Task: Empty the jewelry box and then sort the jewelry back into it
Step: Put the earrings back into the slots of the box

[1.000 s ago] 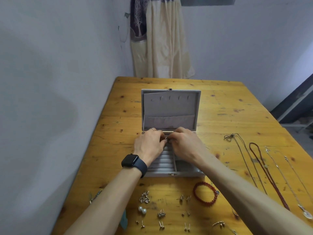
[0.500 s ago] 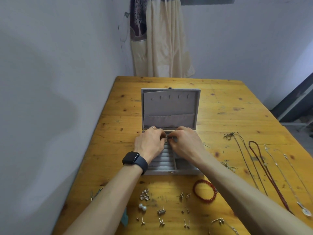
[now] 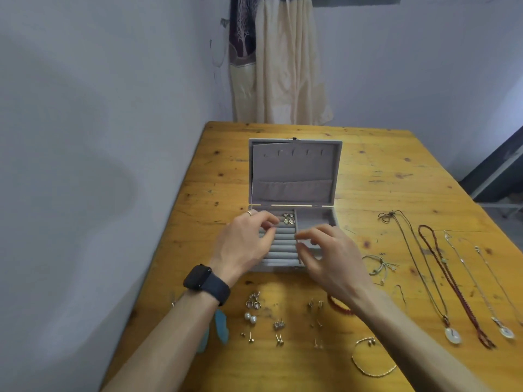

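Both hands have drawn apart from where they met over the back of the jewelry box (image 3: 317,219). A pair of earrings (image 3: 288,219) now sits seated at the far end of the padded rolls (image 3: 283,244), in the left compartment.

The left hand (image 3: 246,244) hovers over those rolls with thumb and forefinger nearly touching; whether it pinches anything small I cannot tell. The right hand (image 3: 331,256) hangs over the right compartments, fingers loosely curled around nothing visible.

The box stands near the middle of the table (image 3: 220,176), slightly toward the left edge. Its long axis runs parallel to the near edge. The lid (image 3: 294,171) stands up toward the far edge, so the opening faces the person. The rolls lie crosswise, stacked from near to far.

Next probably comes another pair from the loose rows by the near edge, such as the pearl studs (image 3: 250,317). Doing it well means lifting both pieces together, pushing the posts straight down into a slot between rolls, and filling from the back forward so seated pairs are not knocked. The necklaces (image 3: 441,292) by the right edge suit the lid hooks later.
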`<state>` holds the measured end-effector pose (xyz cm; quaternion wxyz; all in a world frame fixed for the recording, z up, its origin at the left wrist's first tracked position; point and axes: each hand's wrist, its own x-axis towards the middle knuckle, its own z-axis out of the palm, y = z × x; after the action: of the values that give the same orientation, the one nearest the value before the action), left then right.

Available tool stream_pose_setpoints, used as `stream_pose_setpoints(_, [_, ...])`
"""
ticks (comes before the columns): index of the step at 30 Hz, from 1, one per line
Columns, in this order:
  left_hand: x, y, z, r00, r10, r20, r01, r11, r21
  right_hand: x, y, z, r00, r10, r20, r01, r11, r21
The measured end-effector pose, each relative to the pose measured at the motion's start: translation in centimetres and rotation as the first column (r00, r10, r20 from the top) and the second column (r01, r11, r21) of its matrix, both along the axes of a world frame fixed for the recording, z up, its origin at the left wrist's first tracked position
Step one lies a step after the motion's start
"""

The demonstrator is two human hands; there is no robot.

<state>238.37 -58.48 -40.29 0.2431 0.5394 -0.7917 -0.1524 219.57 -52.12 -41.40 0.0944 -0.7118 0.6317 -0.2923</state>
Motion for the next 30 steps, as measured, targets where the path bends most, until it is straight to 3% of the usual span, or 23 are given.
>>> stream_pose_setpoints(7, [4.1,5.9,0.0,0.999,0.017,-0.041,-0.015,0.999,0.047,1.9,6.3,-1.3,0.993,0.021,0.118,-0.024,0.999,0.024])
stream_pose_setpoints(18, [4.9,8.4,-2.8,0.988,0.029,0.155,-0.047,0.992,0.119,6.2,5.6,-2.5,0.999,0.042,-0.034,-0.035,0.982,0.185])
stream_pose_setpoints(30, [4.4,8.4,-2.8,0.98,0.051,0.193,-0.065,0.996,0.066,8.1,4.6,-2.6,0.999,0.006,-0.048,0.007,0.965,0.264])
